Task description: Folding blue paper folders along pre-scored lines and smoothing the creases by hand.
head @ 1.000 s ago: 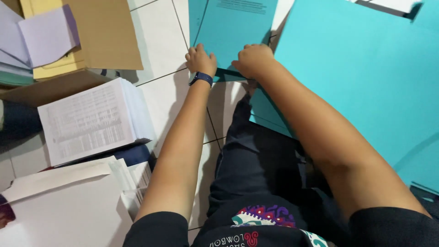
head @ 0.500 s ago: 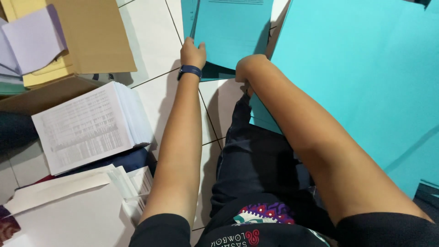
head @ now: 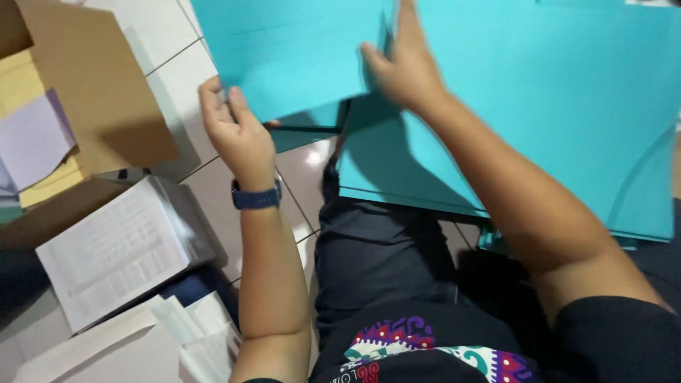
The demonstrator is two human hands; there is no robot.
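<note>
White glazed floor tiles with dark grout lines carry everything, and the person sits on them among stacks of paper. Largest is the wide pile of turquoise card sheets at the right, its near edge resting over the person's dark trouser leg. Above the lap hangs a single turquoise card sheet, lifted clear of the floor. At the left lie a flattened brown cardboard panel and, nearer, a thick ream of printed white pages.

The left hand, with a dark blue wristband, pinches the raised sheet's lower left corner between thumb and curled fingers. The right hand lies flat and spread against its right edge, fingers extended, not closed around anything.

Held by one corner, the sheet could sag and crease, or slip from the open palm and knock the pile askew.

Half a second ago both hands were lower, at the sheet's bottom edge, and the sheet sat farther from the camera.
</note>
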